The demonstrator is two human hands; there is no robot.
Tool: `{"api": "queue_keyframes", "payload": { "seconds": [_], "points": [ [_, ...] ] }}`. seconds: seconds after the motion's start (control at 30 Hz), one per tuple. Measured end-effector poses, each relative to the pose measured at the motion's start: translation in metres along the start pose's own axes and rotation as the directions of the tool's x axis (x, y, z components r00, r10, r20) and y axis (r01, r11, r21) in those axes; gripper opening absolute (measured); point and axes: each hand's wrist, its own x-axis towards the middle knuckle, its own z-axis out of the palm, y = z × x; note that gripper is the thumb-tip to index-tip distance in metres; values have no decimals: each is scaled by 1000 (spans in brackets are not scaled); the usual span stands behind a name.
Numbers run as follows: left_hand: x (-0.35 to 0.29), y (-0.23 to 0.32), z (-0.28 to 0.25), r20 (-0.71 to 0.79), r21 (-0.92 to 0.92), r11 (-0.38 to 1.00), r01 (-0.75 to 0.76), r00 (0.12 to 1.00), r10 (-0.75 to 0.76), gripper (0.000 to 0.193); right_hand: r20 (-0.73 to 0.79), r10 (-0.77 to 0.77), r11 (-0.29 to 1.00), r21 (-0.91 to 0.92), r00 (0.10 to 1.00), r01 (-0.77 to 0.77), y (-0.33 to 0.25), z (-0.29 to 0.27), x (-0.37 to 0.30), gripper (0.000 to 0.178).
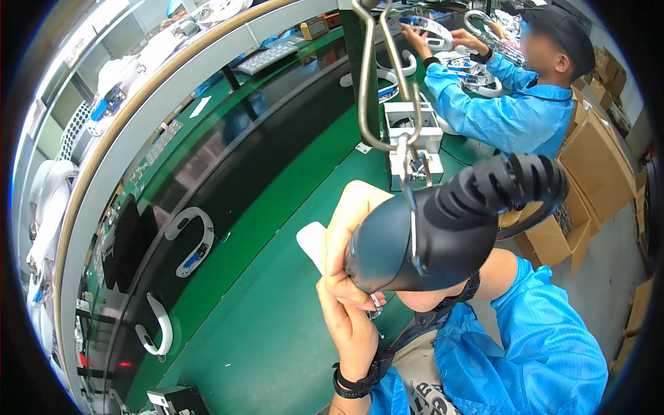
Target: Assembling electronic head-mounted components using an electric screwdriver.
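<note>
A black electric screwdriver (443, 238) hangs by its wire loop from a metal hook, its thick ribbed cable end toward me. My right hand (344, 225) wraps around its far side, and the tool's body hides much of the palm. Just below, my left hand (349, 324) is closed, close against the right. A white plastic piece (312, 243) sticks out beyond the fingers, apparently held in the left hand; most of it is covered. Between the hands a small shiny bit (375, 304) shows, too small to name. The driver's tip is out of sight.
Two white curved housings, one with blue inside (200, 252) and one plain (164, 325), lie along the bench's left. A white boxy fixture (413, 138) stands ahead. Beyond it, a co-worker in blue (498, 104) handles a white part. Cardboard boxes (588, 166) stand right.
</note>
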Motion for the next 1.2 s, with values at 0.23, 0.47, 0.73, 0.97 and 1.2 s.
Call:
{"api": "queue_keyframes", "payload": {
  "seconds": [0.23,0.47,0.73,0.97,1.2],
  "points": [
    [2,-1,-6,4,108,992,-62,998,62,31,-120,153,897,433,981,-87,-10,9,13,27],
    [4,-4,-7,21,116,990,-80,997,78,33,-181,166,894,442,969,-71,-12,7,2,39],
    [-4,-6,-7,-67,-88,991,98,992,-104,30,-156,109,949,309,982,-56,-3,1,-18,56],
    [-5,-8,-4,4,-85,991,107,994,-107,28,-130,53,987,159,990,-31,10,-10,7,71],
    [-3,-17,-6,41,-39,997,-71,997,73,33,-130,-12,1000,-8,991,11,-9,14,3,82]
  ]
}}
